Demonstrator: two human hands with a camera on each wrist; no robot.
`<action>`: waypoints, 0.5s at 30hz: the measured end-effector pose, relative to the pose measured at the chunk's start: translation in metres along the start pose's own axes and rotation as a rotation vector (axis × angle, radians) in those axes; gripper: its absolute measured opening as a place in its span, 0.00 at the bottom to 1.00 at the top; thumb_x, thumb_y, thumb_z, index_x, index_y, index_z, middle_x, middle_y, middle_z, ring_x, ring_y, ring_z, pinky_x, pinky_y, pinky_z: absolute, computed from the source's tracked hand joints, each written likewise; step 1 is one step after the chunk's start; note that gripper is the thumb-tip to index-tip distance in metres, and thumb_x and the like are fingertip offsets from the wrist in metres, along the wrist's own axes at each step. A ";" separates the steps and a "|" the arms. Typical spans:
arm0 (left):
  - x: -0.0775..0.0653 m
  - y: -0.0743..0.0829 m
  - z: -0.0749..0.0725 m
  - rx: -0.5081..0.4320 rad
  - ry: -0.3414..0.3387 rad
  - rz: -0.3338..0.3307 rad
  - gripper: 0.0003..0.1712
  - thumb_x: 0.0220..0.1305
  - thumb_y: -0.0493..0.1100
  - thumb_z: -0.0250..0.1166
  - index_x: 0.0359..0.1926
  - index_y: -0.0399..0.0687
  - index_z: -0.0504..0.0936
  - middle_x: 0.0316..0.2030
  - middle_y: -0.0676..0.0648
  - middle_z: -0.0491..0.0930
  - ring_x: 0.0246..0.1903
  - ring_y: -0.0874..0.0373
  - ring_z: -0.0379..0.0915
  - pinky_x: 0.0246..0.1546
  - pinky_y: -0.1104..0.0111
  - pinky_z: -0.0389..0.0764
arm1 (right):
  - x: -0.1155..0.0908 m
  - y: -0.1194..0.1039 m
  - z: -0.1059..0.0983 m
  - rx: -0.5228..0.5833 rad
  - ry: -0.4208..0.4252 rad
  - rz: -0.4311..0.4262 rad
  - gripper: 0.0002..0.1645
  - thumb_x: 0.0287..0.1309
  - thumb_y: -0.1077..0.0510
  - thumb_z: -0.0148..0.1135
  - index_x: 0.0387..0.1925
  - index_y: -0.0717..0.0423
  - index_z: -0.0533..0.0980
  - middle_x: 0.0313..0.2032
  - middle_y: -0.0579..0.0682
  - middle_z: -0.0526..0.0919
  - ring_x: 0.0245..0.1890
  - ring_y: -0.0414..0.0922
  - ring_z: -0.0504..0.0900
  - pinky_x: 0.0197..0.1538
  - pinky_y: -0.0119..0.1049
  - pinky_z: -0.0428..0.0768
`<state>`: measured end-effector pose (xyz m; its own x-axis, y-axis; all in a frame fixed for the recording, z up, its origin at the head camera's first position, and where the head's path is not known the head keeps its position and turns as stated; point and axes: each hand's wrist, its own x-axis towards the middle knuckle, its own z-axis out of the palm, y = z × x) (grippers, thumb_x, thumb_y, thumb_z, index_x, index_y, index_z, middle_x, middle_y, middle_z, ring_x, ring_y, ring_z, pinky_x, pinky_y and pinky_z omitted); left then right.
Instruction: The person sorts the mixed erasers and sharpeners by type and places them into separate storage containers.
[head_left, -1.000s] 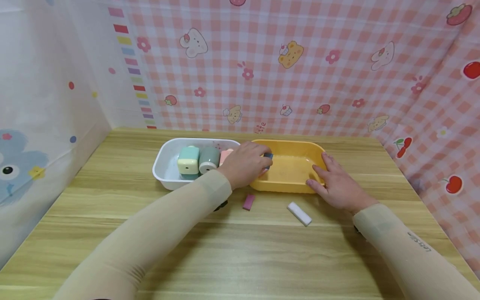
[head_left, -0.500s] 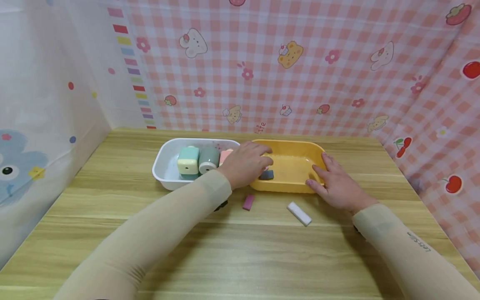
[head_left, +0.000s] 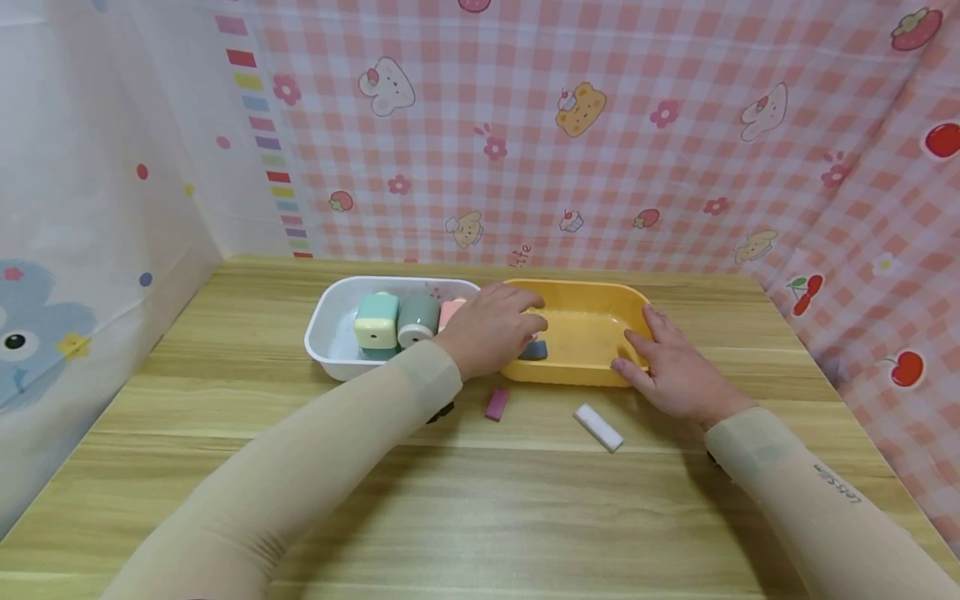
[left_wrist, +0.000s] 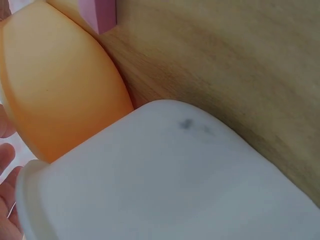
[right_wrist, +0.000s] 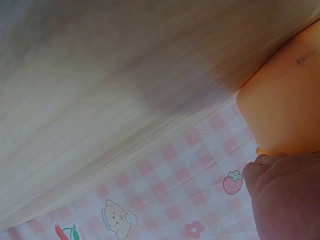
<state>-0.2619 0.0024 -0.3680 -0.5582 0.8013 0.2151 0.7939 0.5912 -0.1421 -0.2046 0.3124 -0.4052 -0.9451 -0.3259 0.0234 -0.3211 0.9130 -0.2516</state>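
My left hand (head_left: pixel 491 329) hovers over the join of the white tray (head_left: pixel 330 362) and the yellow tray (head_left: pixel 577 375), fingers loosely bent with nothing gripped. Just below its fingertips a blue-grey eraser (head_left: pixel 534 350) lies inside the yellow tray, at its left end. The left hand partly covers a pinkish thing (head_left: pixel 452 310) in the white tray. My right hand (head_left: pixel 678 367) rests on the right end of the yellow tray, fingers spread over the rim and thumb near the front corner. In the right wrist view, that hand (right_wrist: pixel 287 195) lies against the tray's rim.
On the wooden table (head_left: pixel 480 517), in front of the trays, lie a pink eraser (head_left: pixel 497 405) and a white eraser (head_left: pixel 598 427). A teal-and-cream box (head_left: pixel 377 321) with a small hole and a grey-green one (head_left: pixel 418 320) stand in the white tray. Checked cloth (head_left: pixel 525 167) hangs behind.
My left hand has let go of the blue-grey eraser, which dropped from between its fingers to the floor of the yellow tray. The right hand has stayed in place.
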 end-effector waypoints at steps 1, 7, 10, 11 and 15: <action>-0.001 0.000 0.000 0.002 0.005 0.005 0.15 0.77 0.49 0.64 0.59 0.59 0.88 0.65 0.51 0.81 0.67 0.53 0.76 0.76 0.57 0.70 | 0.000 0.000 0.000 0.001 0.000 0.001 0.48 0.79 0.33 0.47 0.76 0.71 0.64 0.82 0.73 0.41 0.83 0.71 0.42 0.81 0.67 0.48; -0.006 0.002 -0.002 -0.017 0.011 0.031 0.15 0.76 0.47 0.65 0.59 0.57 0.88 0.63 0.51 0.83 0.65 0.52 0.77 0.73 0.57 0.73 | 0.000 0.000 0.000 0.005 -0.004 0.005 0.48 0.79 0.33 0.46 0.76 0.70 0.63 0.82 0.72 0.40 0.83 0.71 0.42 0.81 0.68 0.48; -0.010 0.003 -0.004 -0.034 0.013 0.052 0.15 0.75 0.47 0.66 0.59 0.55 0.88 0.61 0.50 0.84 0.63 0.51 0.78 0.71 0.58 0.75 | -0.001 0.000 0.000 0.005 -0.001 0.004 0.48 0.79 0.33 0.47 0.76 0.70 0.64 0.82 0.72 0.41 0.83 0.71 0.42 0.81 0.68 0.48; -0.012 0.003 -0.004 -0.039 0.012 0.059 0.15 0.75 0.47 0.66 0.59 0.55 0.88 0.61 0.50 0.84 0.63 0.51 0.78 0.71 0.58 0.75 | -0.001 0.000 0.000 0.004 0.003 0.001 0.47 0.79 0.33 0.47 0.76 0.70 0.64 0.82 0.72 0.41 0.82 0.71 0.42 0.81 0.68 0.49; -0.022 0.004 -0.006 -0.051 0.023 0.090 0.16 0.74 0.50 0.67 0.59 0.54 0.88 0.61 0.50 0.84 0.62 0.52 0.79 0.70 0.60 0.76 | -0.001 -0.001 0.000 0.003 0.012 -0.007 0.47 0.79 0.34 0.47 0.75 0.70 0.64 0.82 0.73 0.42 0.82 0.71 0.43 0.81 0.68 0.50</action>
<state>-0.2446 -0.0137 -0.3678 -0.4786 0.8486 0.2254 0.8523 0.5107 -0.1130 -0.2030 0.3115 -0.4047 -0.9436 -0.3290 0.0365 -0.3271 0.9100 -0.2548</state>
